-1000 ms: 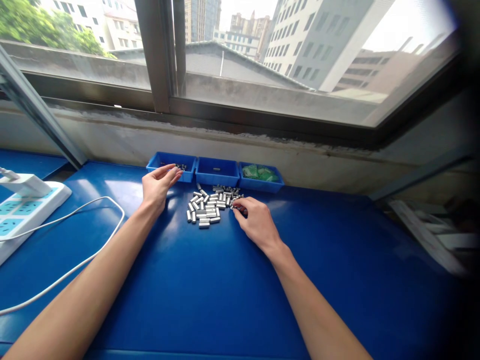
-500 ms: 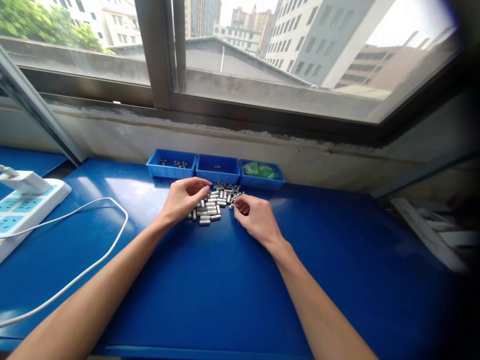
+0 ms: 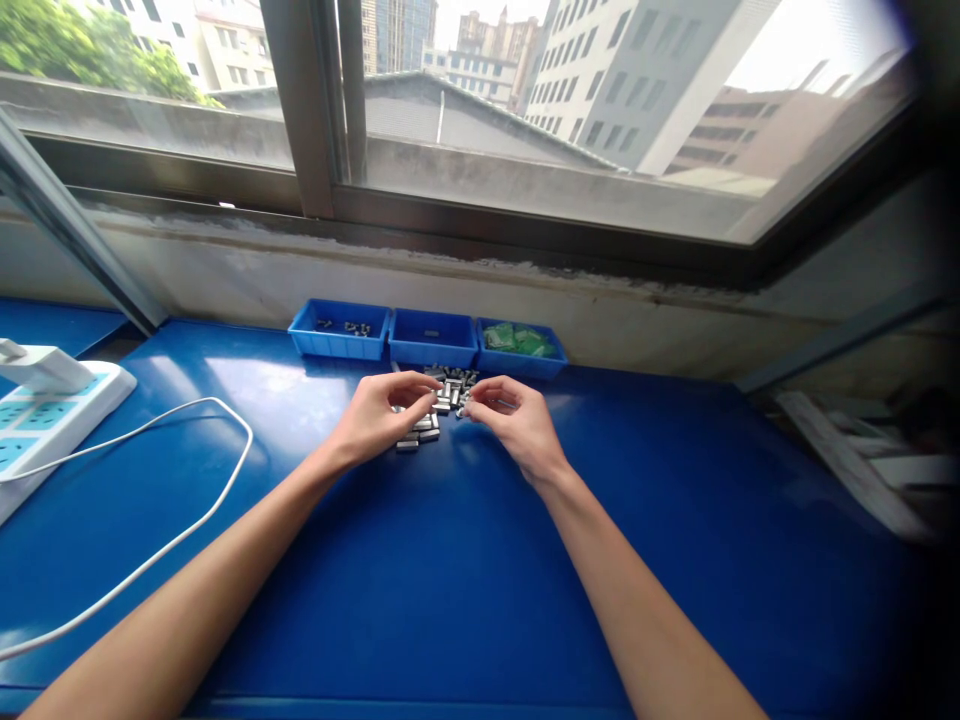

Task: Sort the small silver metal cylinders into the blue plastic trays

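Note:
Small silvery metal blocks [image 3: 428, 434] and smaller metal pieces lie in a loose pile on the blue table [image 3: 450, 590]. My left hand [image 3: 382, 412] curves over the left part of the pile and hides some of it. Its thumb and forefinger come close together; whatever lies between them is too small to make out. At the pile's right edge my right hand [image 3: 519, 420] is closed in a pinch on a small shiny metal piece [image 3: 463, 409]. The fingertips of both hands face each other across a short gap.
Behind the pile stand a blue bin with small metal parts [image 3: 337, 346], a middle bin [image 3: 431, 352] holding one small piece, and a bin with green packets [image 3: 519, 340]. At left lie a power strip [image 3: 112, 385] and a white cable [image 3: 247, 440]. A window runs behind.
My left hand has moved right and slightly down across the pile, covering more blocks. My right hand has turned slightly, staying at the pile's right edge. The gap between them has narrowed.

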`<state>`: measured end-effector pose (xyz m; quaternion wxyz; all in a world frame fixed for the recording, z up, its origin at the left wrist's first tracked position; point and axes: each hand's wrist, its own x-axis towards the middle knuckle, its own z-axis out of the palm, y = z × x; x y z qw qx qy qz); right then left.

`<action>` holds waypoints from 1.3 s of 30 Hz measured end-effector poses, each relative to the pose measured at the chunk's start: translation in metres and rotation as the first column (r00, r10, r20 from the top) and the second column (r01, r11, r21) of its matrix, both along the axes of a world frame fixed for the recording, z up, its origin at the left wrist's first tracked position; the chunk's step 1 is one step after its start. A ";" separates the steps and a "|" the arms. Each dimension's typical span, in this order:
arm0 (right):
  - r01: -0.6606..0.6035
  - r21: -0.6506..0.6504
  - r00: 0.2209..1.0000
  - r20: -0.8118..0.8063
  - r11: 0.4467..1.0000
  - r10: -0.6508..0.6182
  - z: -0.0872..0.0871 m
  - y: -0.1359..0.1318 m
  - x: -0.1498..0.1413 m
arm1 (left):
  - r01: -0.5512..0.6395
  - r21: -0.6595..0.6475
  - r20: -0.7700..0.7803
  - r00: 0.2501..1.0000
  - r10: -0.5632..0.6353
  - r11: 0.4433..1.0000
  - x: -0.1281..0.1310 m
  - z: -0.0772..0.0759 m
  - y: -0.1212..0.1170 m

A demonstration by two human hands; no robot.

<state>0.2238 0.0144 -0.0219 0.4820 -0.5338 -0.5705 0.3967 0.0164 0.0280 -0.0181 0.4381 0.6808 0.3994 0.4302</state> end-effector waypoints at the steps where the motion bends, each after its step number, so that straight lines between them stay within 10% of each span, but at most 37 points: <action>1: -0.019 -0.014 0.998 -0.052 1.000 0.018 0.000 0.000 -0.001 | 0.016 -0.002 0.005 1.000 -0.016 1.000 0.001 0.000 -0.001; 14: -0.136 -0.170 0.902 -0.428 0.976 0.051 0.009 -0.007 -0.012 | 0.186 -0.043 0.039 0.982 -0.185 0.982 0.003 -0.001 -0.004; 28: -0.217 -0.174 0.884 -0.451 0.961 0.118 0.007 -0.008 -0.017 | 0.080 -0.090 0.123 0.990 -0.069 0.993 0.000 -0.001 0.001; 35: -0.038 -0.002 0.997 0.070 0.999 0.038 0.005 -0.005 -0.009 | -0.165 -0.146 0.298 0.933 0.202 0.975 -0.016 -0.002 0.021; 39: -0.022 0.199 0.855 0.511 0.980 -0.085 0.004 -0.006 0.000 | -0.406 -0.193 0.464 0.764 0.448 0.893 -0.036 -0.012 0.045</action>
